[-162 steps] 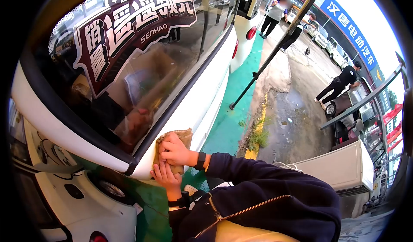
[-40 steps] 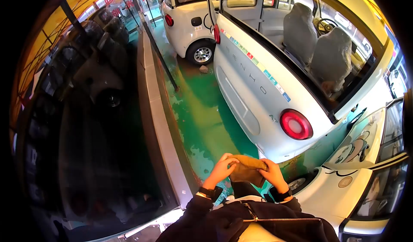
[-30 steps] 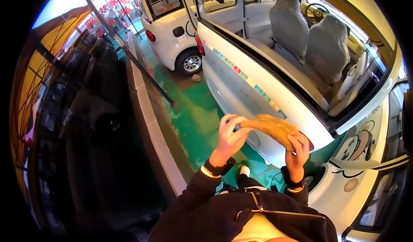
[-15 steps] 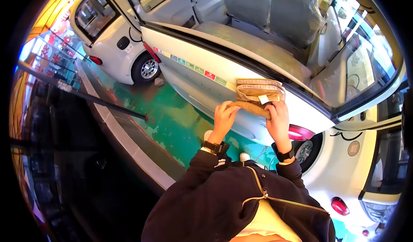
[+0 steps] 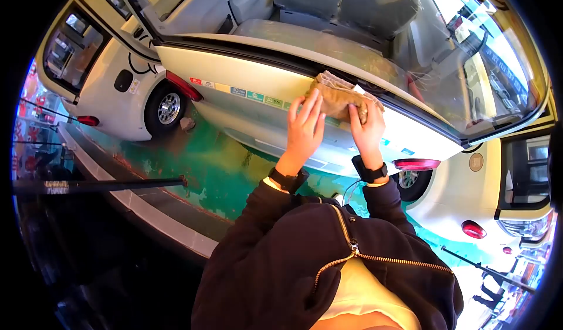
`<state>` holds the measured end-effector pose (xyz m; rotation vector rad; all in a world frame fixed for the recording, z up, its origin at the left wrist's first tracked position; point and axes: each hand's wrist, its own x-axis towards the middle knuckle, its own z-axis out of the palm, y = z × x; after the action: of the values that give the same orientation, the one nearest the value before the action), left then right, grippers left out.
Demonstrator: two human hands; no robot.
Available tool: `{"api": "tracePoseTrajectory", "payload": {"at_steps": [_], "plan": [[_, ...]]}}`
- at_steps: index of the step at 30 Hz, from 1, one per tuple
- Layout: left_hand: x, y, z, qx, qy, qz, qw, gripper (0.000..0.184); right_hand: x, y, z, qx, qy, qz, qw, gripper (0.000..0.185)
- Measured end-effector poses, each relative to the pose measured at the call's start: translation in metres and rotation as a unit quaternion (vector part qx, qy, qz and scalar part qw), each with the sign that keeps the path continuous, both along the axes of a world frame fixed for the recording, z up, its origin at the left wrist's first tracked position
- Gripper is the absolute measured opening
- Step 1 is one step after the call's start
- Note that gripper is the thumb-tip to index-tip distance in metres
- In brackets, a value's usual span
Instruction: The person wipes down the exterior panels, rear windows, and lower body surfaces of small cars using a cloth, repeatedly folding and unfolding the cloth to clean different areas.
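A folded brown cloth (image 5: 335,102) with a small white tag is held up at the top edge of the white rear panel (image 5: 237,78), just below the window opening. My left hand (image 5: 305,128) is at the cloth's left end with its fingers stretched out and spread, the fingertips against the cloth. At the other end, my right hand (image 5: 368,132) grips the cloth, thumb on the near face and fingers at the right edge. Whether the cloth also rests on the panel is not clear.
Through the opening are grey plastic-covered seats (image 5: 375,4). A second white vehicle (image 5: 117,95) stands at left, another (image 5: 463,195) at right. A dark rail (image 5: 117,185) and a kerb (image 5: 141,210) run on the left of the green floor (image 5: 193,166).
The cloth has moved up toward the window ledge and its rolled near edge is turned over. My left fingers have gone from pinching its corner to spread out. The view has shifted.
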<state>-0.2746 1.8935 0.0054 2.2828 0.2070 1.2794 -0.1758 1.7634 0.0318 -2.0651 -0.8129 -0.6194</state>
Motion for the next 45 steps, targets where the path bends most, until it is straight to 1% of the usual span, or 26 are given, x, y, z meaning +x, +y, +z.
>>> {"api": "tracePoseTrajectory", "payload": {"at_steps": [1,2,4,6,7,8,10,11,14,16,18,20,22,24,25,27,28,30,31,33,34,36,40,41,44,45], "plan": [[-0.001,-0.003,0.003,0.017,0.009,-0.018,1.000,0.038,-0.004,-0.005,0.001,0.037,0.049,-0.007,0.998,0.023],[0.001,-0.004,0.007,0.021,0.008,-0.025,0.999,0.038,-0.009,-0.013,0.004,0.039,0.151,-0.016,0.988,0.020],[0.008,-0.004,0.017,0.074,0.009,-0.092,0.993,0.040,-0.012,-0.023,0.010,0.078,0.130,0.011,0.988,0.020],[0.022,-0.008,0.018,0.113,0.059,-0.099,0.987,0.044,-0.012,-0.033,0.006,-0.002,0.036,-0.036,0.999,0.028],[0.033,-0.009,0.013,0.103,0.090,-0.107,0.985,0.047,-0.016,-0.035,0.014,-0.037,0.029,-0.066,0.997,0.034],[0.040,-0.011,0.019,0.074,0.144,-0.099,0.982,0.048,-0.023,-0.038,0.023,-0.074,0.028,-0.093,0.992,0.039],[0.053,-0.018,0.006,0.100,0.109,-0.047,0.988,0.050,-0.031,-0.041,0.037,-0.103,0.015,-0.105,0.989,0.043],[0.056,-0.021,-0.001,0.116,0.099,-0.027,0.988,0.050,-0.033,-0.044,0.041,-0.132,-0.029,-0.101,0.986,0.045],[0.059,-0.024,-0.011,0.154,0.084,0.014,0.984,0.047,-0.028,-0.057,0.037,-0.148,-0.019,0.030,0.988,0.045],[0.056,-0.021,-0.008,0.149,0.094,0.007,0.984,0.045,-0.018,-0.059,0.031,-0.150,0.049,0.038,0.987,0.042],[0.052,-0.018,-0.008,0.169,0.096,0.017,0.981,0.044,-0.008,-0.064,0.020,-0.139,0.066,0.072,0.985,0.041],[0.050,-0.014,-0.012,0.191,0.117,-0.011,0.974,0.046,-0.007,-0.063,0.011,-0.126,0.090,0.076,0.985,0.041],[0.048,-0.010,-0.017,0.227,0.092,0.008,0.970,0.041,-0.006,-0.056,0.009,-0.131,0.024,0.067,0.989,0.036],[0.049,-0.008,-0.021,0.231,0.070,0.011,0.970,0.040,-0.002,-0.044,-0.010,-0.095,0.034,0.090,0.991,0.031],[0.049,-0.008,-0.020,0.226,0.062,0.023,0.972,0.040,0.000,-0.035,-0.012,-0.095,0.035,0.131,0.986,0.031],[0.049,-0.013,-0.019,0.210,0.059,0.035,0.975,0.039,-0.004,-0.030,-0.015,-0.095,-0.006,0.067,0.993,0.028],[0.048,-0.015,-0.020,0.205,0.067,0.046,0.975,0.039,-0.003,-0.029,-0.018,-0.099,-0.001,0.080,0.992,0.028],[0.049,-0.016,-0.024,0.183,0.057,0.037,0.981,0.038,0.000,-0.026,-0.026,-0.097,-0.051,0.062,0.992,0.029],[0.051,-0.013,-0.028,0.196,0.041,0.026,0.979,0.038,0.000,-0.023,-0.031,-0.098,-0.041,0.077,0.991,0.029],[0.052,-0.009,-0.028,0.197,0.038,0.018,0.979,0.038,0.003,-0.026,-0.037,-0.096,-0.078,0.067,0.990,0.030],[0.051,-0.008,-0.028,0.197,0.026,0.006,0.980,0.039,0.001,-0.027,-0.038,-0.097,-0.074,0.073,0.990,0.030],[0.051,-0.006,-0.029,0.208,0.025,0.015,0.978,0.037,0.003,-0.025,-0.038,-0.118,-0.089,0.059,0.987,0.029],[0.050,-0.003,-0.028,0.191,0.021,-0.016,0.981,0.037,0.001,-0.019,-0.040,-0.154,-0.115,0.026,0.981,0.025],[0.049,-0.002,-0.028,0.183,0.015,-0.027,0.983,0.036,0.002,-0.015,-0.043,-0.158,-0.139,0.018,0.977,0.023],[0.047,0.004,-0.027,0.162,-0.003,-0.058,0.985,0.036,0.000,-0.005,-0.040,-0.145,-0.154,0.011,0.977,0.029],[0.046,0.008,-0.027,0.158,-0.014,-0.076,0.984,0.037,-0.001,-0.001,-0.038,-0.154,-0.168,-0.007,0.974,0.026]]}}
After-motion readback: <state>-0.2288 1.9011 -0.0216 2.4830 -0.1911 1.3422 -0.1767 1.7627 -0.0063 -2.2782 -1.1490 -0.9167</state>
